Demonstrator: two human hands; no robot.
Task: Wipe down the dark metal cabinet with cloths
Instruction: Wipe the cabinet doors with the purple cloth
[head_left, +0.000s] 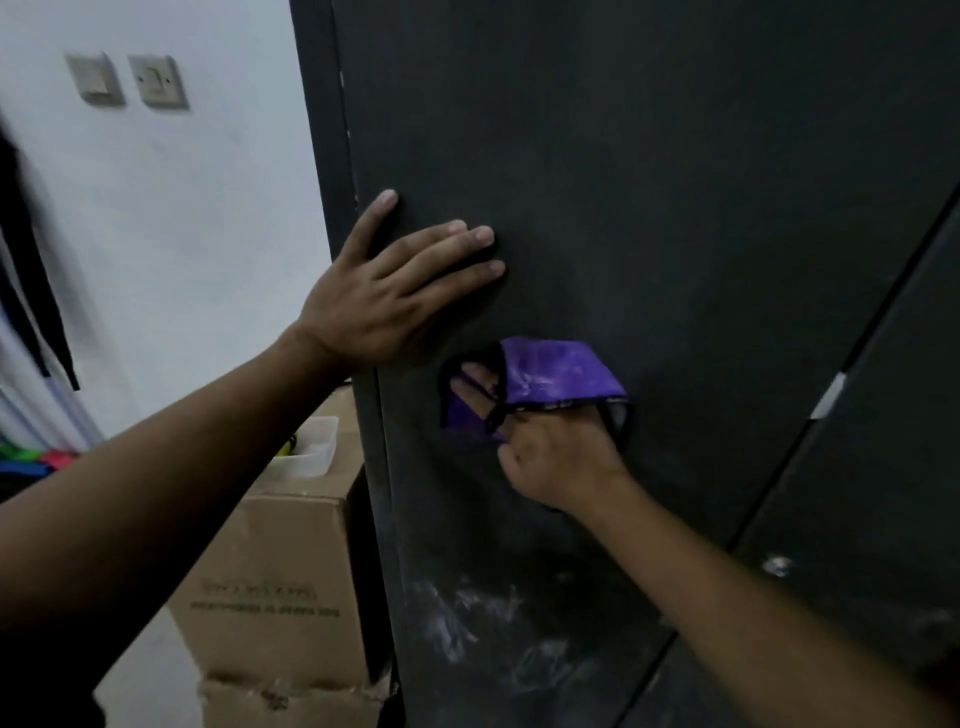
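The dark metal cabinet (649, 182) took up most of our view, and the purple cloth (556, 371) sat pressed on its left door, about mid-height. Our right hand (556, 457) held it there, fingers tucked into the folds and wrapped in its black trim. Our left hand (384, 291) lay flat on the same door just above and to the left, fingers straight and a bit spread. White smudges (467, 618) showed lower on the door. Left of the cabinet stood a cardboard box (275, 571) with a plastic tub (311, 447) on top, and two wall switches (156, 80) higher up.
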